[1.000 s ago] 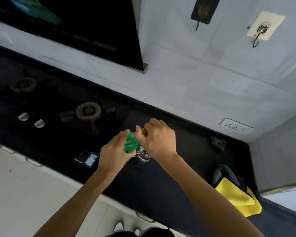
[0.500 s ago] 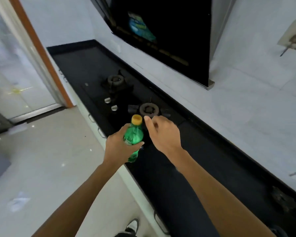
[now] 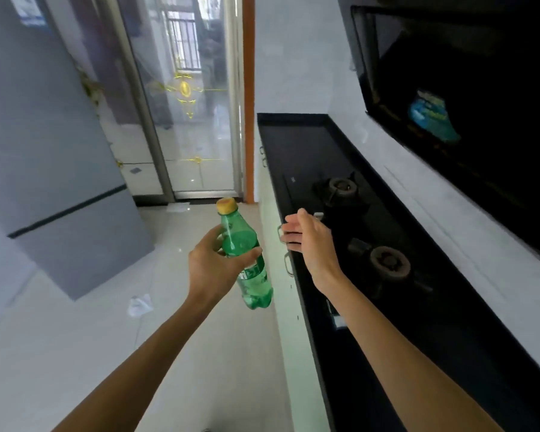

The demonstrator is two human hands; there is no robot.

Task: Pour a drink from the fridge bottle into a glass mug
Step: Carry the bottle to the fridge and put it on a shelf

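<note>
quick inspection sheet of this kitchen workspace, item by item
surface: black countertop with a two-burner hob; bare at the far end
job's things: green bottle with yellow cap on, held over the floor beside the counter; no glass mug in view
clutter: crumpled white scrap on the floor tiles
grips: left hand wrapped round the bottle; right hand open and empty, above the counter edge
cables: nothing seen
surroundings: grey fridge on the left with doors shut, glass door ahead, black range hood above the hob
</note>
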